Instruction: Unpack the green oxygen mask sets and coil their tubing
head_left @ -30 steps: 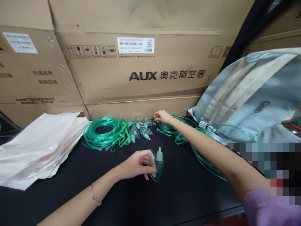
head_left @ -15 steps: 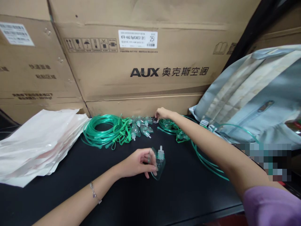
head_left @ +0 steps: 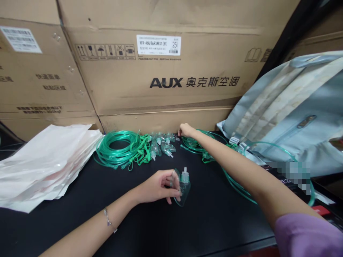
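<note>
My left hand (head_left: 167, 187) is closed on the edge of a clear green oxygen mask (head_left: 184, 192). The mask is held over the black tabletop, its white-tipped connector pointing up. At the back of the table, against the cardboard, my right hand (head_left: 186, 130) has its fingers bent down and pressed together. Anything between those fingertips is too small or hidden to make out. Small clear pieces (head_left: 177, 137) lie just left of them. Several more oxygen masks (head_left: 166, 147) lie in a cluster left of that hand. Green tubing (head_left: 191, 144) lies coiled beneath my right wrist.
A large coil of green tubing (head_left: 107, 151) lies left of the masks, with green elastic straps (head_left: 140, 151) beside it. White plastic bags (head_left: 40, 160) are stacked at the left. Cardboard boxes (head_left: 160, 100) form the back wall. A light blue backpack (head_left: 284, 117) leans at the right.
The view has shifted slightly. My left hand still has the mask in the same pose. My right hand stays at the back, its fingertips drawn slightly further under.
</note>
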The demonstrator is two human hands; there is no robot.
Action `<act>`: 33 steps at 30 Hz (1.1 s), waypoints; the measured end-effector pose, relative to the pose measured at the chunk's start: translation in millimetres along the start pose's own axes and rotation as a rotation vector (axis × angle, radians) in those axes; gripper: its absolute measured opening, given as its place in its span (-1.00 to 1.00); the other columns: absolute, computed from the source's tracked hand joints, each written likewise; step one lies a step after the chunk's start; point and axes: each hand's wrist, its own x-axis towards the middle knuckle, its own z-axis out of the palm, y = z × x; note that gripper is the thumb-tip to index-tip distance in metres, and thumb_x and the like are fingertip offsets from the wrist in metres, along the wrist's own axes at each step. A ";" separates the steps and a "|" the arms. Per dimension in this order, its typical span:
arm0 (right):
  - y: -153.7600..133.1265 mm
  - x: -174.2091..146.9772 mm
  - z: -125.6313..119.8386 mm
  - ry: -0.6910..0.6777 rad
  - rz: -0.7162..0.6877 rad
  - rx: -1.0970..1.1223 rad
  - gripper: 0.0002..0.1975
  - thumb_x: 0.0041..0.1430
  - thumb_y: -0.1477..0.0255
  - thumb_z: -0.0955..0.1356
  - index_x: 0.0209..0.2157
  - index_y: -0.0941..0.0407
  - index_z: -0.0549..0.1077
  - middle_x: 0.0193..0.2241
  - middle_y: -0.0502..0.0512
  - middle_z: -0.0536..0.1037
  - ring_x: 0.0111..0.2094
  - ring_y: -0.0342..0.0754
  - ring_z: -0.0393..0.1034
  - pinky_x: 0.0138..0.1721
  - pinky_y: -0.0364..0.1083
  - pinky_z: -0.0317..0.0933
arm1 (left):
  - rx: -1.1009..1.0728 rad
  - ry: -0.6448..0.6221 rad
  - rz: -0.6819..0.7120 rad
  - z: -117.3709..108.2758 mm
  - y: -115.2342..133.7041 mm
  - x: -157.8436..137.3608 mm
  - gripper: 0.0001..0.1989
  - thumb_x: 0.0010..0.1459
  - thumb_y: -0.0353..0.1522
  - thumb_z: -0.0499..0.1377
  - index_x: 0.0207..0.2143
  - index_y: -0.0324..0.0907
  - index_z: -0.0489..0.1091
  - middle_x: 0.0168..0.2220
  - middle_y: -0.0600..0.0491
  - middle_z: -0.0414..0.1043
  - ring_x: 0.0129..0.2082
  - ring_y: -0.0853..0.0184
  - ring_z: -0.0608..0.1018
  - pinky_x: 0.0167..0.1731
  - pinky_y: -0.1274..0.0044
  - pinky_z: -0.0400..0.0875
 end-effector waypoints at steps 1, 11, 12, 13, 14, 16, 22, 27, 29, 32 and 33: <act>0.9 0.2 1.7 0.007 0.006 0.007 -0.77 0.18 0.36 0.27 -0.19 0.20 0.38 -0.21 0.11 0.43 -0.22 -0.09 0.36 -0.21 -0.04 0.28 | 0.001 0.000 0.000 0.0 0.4 0.0 -0.75 -0.04 -0.31 0.24 -0.46 -0.23 0.20 -0.50 0.09 0.33 -0.44 0.39 0.49 -0.59 0.64 0.40; 4.6 -1.0 9.7 0.153 0.061 0.199 -0.78 0.18 0.37 0.28 -0.20 0.21 0.38 -0.23 0.09 0.44 -0.24 -0.10 0.37 -0.21 -0.01 0.29 | -0.003 -0.015 -0.007 -0.1 -1.0 0.4 -0.73 -0.05 -0.28 0.25 -0.46 -0.23 0.20 -0.50 0.08 0.34 -0.44 0.37 0.49 -0.58 0.63 0.39; 2.2 -3.8 7.3 0.184 0.064 0.233 -0.80 0.17 0.38 0.28 -0.22 0.21 0.39 -0.24 0.09 0.45 -0.24 -0.10 0.37 -0.20 -0.01 0.29 | -0.004 -0.018 -0.009 0.2 -1.4 -1.1 -0.73 -0.05 -0.28 0.25 -0.46 -0.23 0.21 -0.50 0.08 0.34 -0.44 0.37 0.49 -0.58 0.62 0.38; -0.8 -8.2 4.0 0.219 0.064 0.270 -0.81 0.16 0.41 0.29 -0.24 0.23 0.40 -0.25 0.10 0.46 -0.24 -0.10 0.38 -0.19 -0.02 0.28 | -0.005 -0.022 -0.006 0.3 -0.8 -3.1 -0.74 -0.04 -0.28 0.24 -0.45 -0.23 0.22 -0.51 0.08 0.33 -0.45 0.38 0.48 -0.55 0.61 0.38; -4.3 -14.9 -0.1 0.256 0.060 0.311 -0.83 0.16 0.44 0.29 -0.25 0.24 0.41 -0.26 0.13 0.48 -0.23 -0.09 0.38 -0.17 -0.03 0.27 | -0.001 -0.027 0.005 -0.1 1.6 -5.3 -0.76 -0.03 -0.29 0.23 -0.45 -0.23 0.23 -0.50 0.08 0.34 -0.45 0.39 0.47 -0.51 0.59 0.38; -12.0 -35.9 -9.4 0.323 0.027 0.400 -0.81 0.17 0.48 0.26 -0.23 0.27 0.42 -0.27 0.18 0.50 -0.19 -0.06 0.39 -0.14 -0.07 0.25 | 0.061 -0.038 0.053 -3.3 13.8 -7.9 -0.83 0.01 -0.32 0.19 -0.42 -0.23 0.26 -0.45 0.06 0.36 -0.41 0.40 0.47 -0.37 0.56 0.37; -18.4 -127.0 -16.5 0.056 -0.449 0.895 -0.64 0.18 0.31 0.21 -0.01 0.13 0.26 -0.16 0.14 0.47 -0.21 -0.11 0.41 -0.30 -0.14 0.33 | 0.985 -0.058 0.246 -30.3 83.9 37.3 -0.91 0.08 -0.46 0.03 -0.41 -0.23 0.32 -0.43 0.06 0.36 -0.41 0.38 0.41 -0.39 0.61 0.28; -9.9 -153.6 13.6 0.242 -0.224 0.938 -0.68 -0.09 0.36 0.40 -0.30 0.16 0.28 -0.30 0.05 0.44 -0.40 -0.14 0.42 -0.42 -0.14 0.32 | 1.300 -0.023 0.236 -46.6 81.4 98.8 -0.79 0.02 -0.50 0.03 -0.25 -0.24 0.32 -0.34 0.00 0.40 -0.34 0.31 0.44 -0.35 0.57 0.29; -14.8 -154.0 24.9 0.406 -0.037 0.764 -0.74 -0.09 0.38 0.40 -0.38 0.17 0.26 -0.37 0.04 0.44 -0.42 -0.12 0.41 -0.39 -0.13 0.30 | 1.390 0.081 0.253 -49.7 66.4 104.8 -0.73 0.00 -0.51 0.04 -0.18 -0.27 0.30 -0.21 -0.12 0.37 -0.19 0.20 0.42 -0.20 0.47 0.26; -32.2 -151.4 33.1 0.527 0.122 0.537 -0.76 -0.03 0.34 0.38 -0.39 0.16 0.26 -0.39 0.10 0.45 -0.34 -0.04 0.40 -0.30 -0.08 0.26 | 1.511 0.129 0.248 -54.0 48.8 95.8 -0.84 0.01 -0.48 0.07 -0.30 -0.26 0.34 -0.24 -0.16 0.39 -0.16 0.13 0.41 -0.11 0.36 0.18; -38.8 -149.3 34.0 0.529 0.148 0.481 -0.75 -0.01 0.31 0.37 -0.38 0.16 0.27 -0.39 0.13 0.45 -0.30 -0.01 0.40 -0.27 -0.07 0.24 | 1.542 0.116 0.240 -55.6 45.7 90.9 -0.89 0.02 -0.46 0.07 -0.36 -0.25 0.36 -0.29 -0.13 0.41 -0.19 0.15 0.43 -0.11 0.36 0.18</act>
